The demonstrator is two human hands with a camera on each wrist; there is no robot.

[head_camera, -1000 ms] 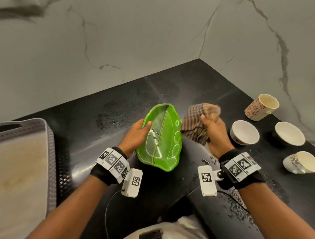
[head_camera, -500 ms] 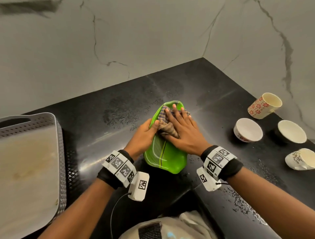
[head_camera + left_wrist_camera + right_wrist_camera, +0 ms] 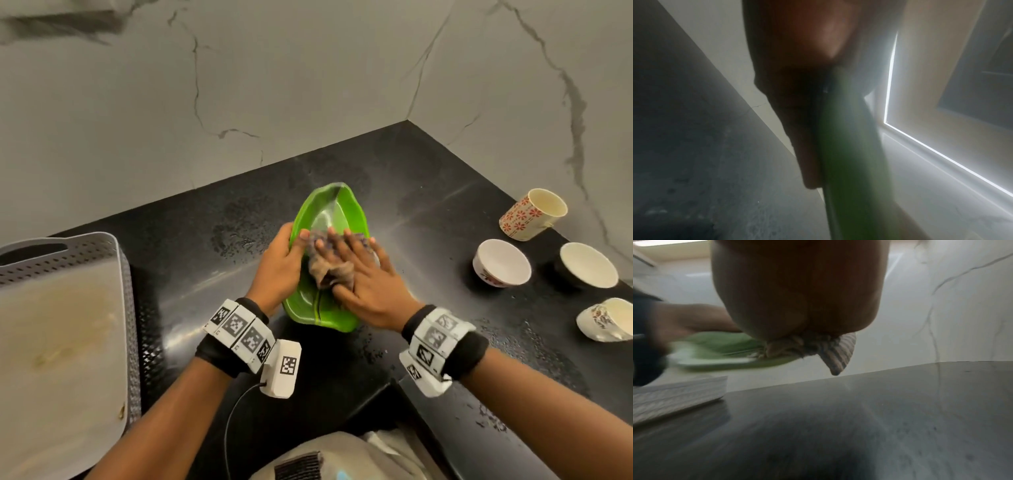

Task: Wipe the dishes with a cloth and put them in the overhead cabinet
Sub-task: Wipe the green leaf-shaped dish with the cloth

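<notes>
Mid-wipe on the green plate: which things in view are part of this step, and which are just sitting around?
In use:
green leaf plate, gripped at its edge by the left hand
cloth, pressed flat on the plate by the right hand

Lying about:
grey tray
floral mug
two bowls
tipped cup

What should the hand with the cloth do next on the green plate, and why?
Probably slide the cloth up toward the plate's far tip. The right hand presses it flat on the middle, the left hand grips the rim, and the far end lies uncovered and looks shiny.
</notes>
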